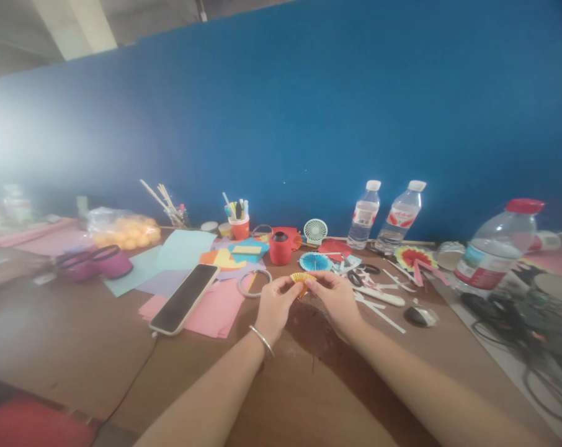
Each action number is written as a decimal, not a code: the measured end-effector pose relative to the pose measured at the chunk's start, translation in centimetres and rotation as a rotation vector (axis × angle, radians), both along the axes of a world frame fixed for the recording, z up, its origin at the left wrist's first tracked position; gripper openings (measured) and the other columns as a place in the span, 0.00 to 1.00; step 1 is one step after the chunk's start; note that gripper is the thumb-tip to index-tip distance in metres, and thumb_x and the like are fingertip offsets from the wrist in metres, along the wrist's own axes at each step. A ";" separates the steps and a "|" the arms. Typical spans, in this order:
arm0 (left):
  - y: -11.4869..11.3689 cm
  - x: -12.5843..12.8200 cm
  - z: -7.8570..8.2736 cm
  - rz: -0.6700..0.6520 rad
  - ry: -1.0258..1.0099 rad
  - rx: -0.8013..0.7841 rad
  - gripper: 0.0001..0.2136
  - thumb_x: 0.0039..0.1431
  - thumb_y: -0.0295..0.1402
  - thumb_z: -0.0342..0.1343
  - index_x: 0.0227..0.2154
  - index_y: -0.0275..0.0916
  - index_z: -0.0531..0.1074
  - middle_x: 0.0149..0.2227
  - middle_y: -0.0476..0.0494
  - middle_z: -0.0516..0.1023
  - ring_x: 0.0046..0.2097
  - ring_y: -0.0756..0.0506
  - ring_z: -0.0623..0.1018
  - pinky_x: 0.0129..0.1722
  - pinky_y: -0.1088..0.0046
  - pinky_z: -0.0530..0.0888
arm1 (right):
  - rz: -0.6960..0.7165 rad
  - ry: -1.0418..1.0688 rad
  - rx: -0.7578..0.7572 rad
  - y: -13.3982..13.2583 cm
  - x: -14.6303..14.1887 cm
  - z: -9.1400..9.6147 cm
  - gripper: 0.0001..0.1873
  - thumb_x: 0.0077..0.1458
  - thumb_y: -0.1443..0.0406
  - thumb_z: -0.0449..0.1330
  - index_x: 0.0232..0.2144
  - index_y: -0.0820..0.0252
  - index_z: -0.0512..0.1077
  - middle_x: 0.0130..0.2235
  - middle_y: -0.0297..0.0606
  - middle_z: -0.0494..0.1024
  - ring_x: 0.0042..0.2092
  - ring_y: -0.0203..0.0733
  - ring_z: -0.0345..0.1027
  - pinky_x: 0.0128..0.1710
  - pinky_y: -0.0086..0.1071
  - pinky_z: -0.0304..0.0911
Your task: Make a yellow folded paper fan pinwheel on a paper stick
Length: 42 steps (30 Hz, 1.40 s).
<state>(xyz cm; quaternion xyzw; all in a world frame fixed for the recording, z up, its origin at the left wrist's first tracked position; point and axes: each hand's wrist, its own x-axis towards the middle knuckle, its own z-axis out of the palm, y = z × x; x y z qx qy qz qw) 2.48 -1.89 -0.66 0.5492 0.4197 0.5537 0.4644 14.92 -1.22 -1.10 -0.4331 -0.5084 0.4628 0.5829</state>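
Between my two hands is a small yellow pleated paper fan, held above the brown table. My left hand, with a silver bangle at the wrist, pinches its left side. On the right side, the thumb and fingers of my right hand close on the same folded paper. A roll of tape lies just left of my left hand. Beyond the hands is a blue pleated paper rosette. White paper strips and a white-handled cutter lie right of my right hand.
A phone with a cable rests on pink paper at left. Behind stand a red pot, a pen cup, a small fan and two water bottles. A large bottle and black cables occupy the right.
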 end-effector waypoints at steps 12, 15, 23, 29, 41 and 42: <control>0.2 -0.3 -0.5 0.014 0.153 0.048 0.10 0.47 0.38 0.52 0.26 0.35 0.73 0.23 0.48 0.71 0.27 0.50 0.68 0.27 0.76 0.64 | 0.000 -0.051 -0.008 0.1 0.1 -0.1 0.12 0.40 0.61 0.61 0.30 0.61 0.74 0.30 0.38 0.77 0.31 0.41 0.68 0.33 0.35 0.64; -0.1 -0.3 0.0 0.038 0.215 0.093 0.11 0.48 0.38 0.52 0.24 0.35 0.73 0.21 0.49 0.69 0.25 0.51 0.66 0.26 0.76 0.63 | 0.000 -0.083 0.040 0.2 0.2 -0.3 0.11 0.41 0.62 0.61 0.30 0.60 0.74 0.32 0.38 0.77 0.34 0.42 0.68 0.37 0.36 0.63; 0.5 -0.8 0.2 -0.040 0.362 0.119 0.12 0.52 0.37 0.47 0.23 0.35 0.70 0.21 0.51 0.68 0.25 0.51 0.65 0.25 0.77 0.61 | 0.132 -0.404 0.285 1.1 1.5 -0.5 0.21 0.43 0.61 0.60 0.44 0.54 0.68 0.32 0.35 0.71 0.33 0.38 0.64 0.34 0.33 0.61; 0.6 -1.4 0.4 -0.078 0.612 0.253 0.12 0.55 0.31 0.42 0.27 0.37 0.71 0.29 0.47 0.71 0.32 0.49 0.68 0.33 0.74 0.63 | 0.157 -0.663 0.506 1.4 2.2 -0.7 0.19 0.46 0.64 0.58 0.44 0.54 0.67 0.30 0.35 0.67 0.30 0.35 0.60 0.31 0.31 0.60; 0.8 -1.8 0.5 -0.051 0.822 0.386 0.13 0.57 0.31 0.40 0.34 0.38 0.70 0.29 0.46 0.69 0.34 0.48 0.69 0.34 0.72 0.64 | 0.115 -0.725 0.712 1.1 2.3 -0.7 0.15 0.47 0.65 0.56 0.41 0.55 0.66 0.39 0.41 0.66 0.42 0.41 0.62 0.42 0.36 0.61; 0.9 -1.8 0.5 -0.053 0.820 0.387 0.13 0.57 0.31 0.40 0.36 0.39 0.70 0.30 0.46 0.69 0.34 0.48 0.69 0.35 0.72 0.64 | 0.089 -0.725 0.726 1.2 2.2 -0.9 0.13 0.49 0.66 0.55 0.39 0.55 0.66 0.38 0.40 0.66 0.41 0.40 0.63 0.41 0.36 0.62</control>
